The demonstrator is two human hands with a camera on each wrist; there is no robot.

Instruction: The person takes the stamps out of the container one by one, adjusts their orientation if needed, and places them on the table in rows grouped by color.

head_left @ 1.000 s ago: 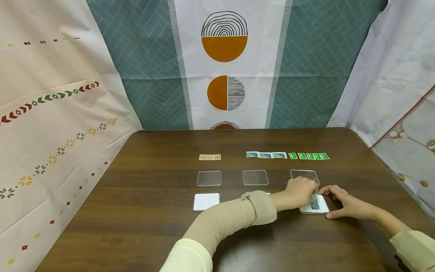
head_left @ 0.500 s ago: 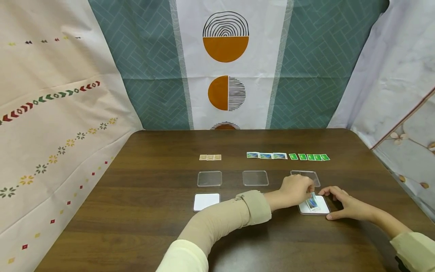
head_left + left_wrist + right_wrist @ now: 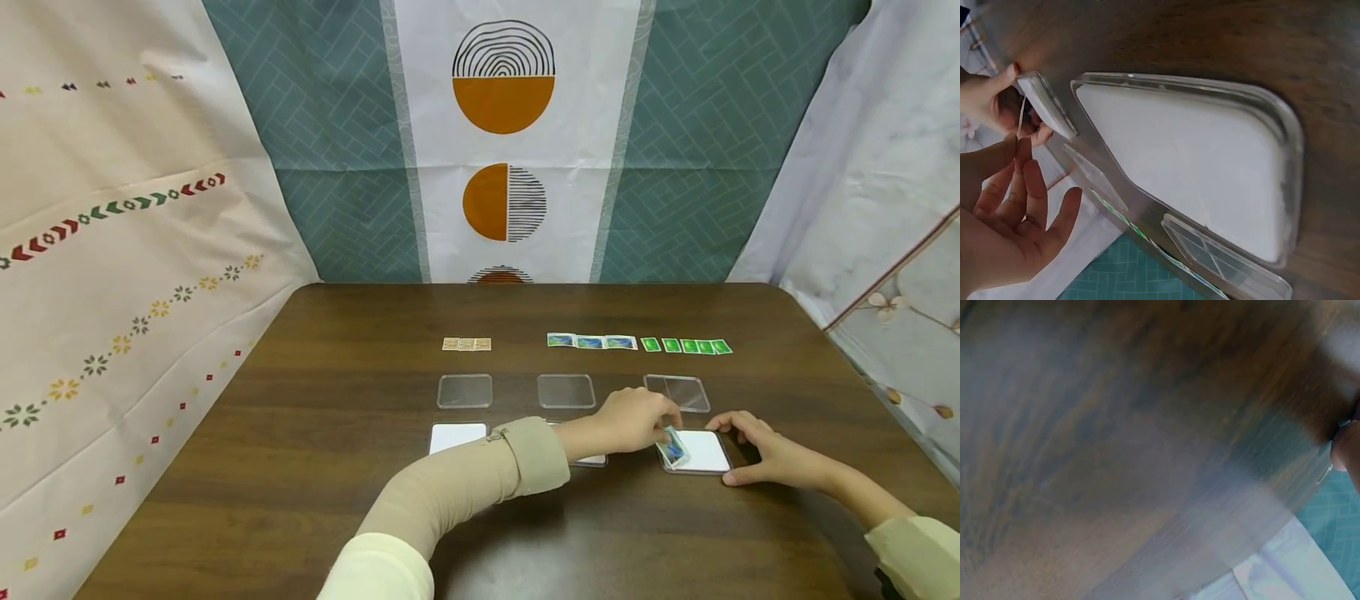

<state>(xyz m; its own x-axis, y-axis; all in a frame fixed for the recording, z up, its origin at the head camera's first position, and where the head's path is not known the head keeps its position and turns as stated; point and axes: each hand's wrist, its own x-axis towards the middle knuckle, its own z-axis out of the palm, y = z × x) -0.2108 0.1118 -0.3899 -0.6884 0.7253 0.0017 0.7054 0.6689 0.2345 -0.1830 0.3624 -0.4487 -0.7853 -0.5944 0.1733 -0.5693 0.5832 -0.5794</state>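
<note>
In the head view my left hand (image 3: 628, 420) pinches a small blue picture stamp (image 3: 674, 451) over the left part of a clear case with a white insert (image 3: 707, 451). The left wrist view shows the stamp (image 3: 1021, 117) edge-on between thumb and fingertips; the other fingers are spread. My right hand (image 3: 761, 454) holds that case by its right side, thumb at the near corner and a finger at the far corner. Only a bit of the right hand (image 3: 1346, 450) enters the right wrist view. Whether the stamp touches the insert, I cannot tell.
Another white-filled case (image 3: 457, 436) lies left; a middle one (image 3: 595, 460) is mostly behind my left arm. Clear lids (image 3: 465, 391) form a row behind them. Farther back lie brown stamps (image 3: 467, 343), blue picture stamps (image 3: 591, 342) and several green stamps (image 3: 688, 346).
My left hand has moved left and lifted the stamp from the middle of the white insert toward its left edge, tilting it. The right hand keeps its hold on the case.
</note>
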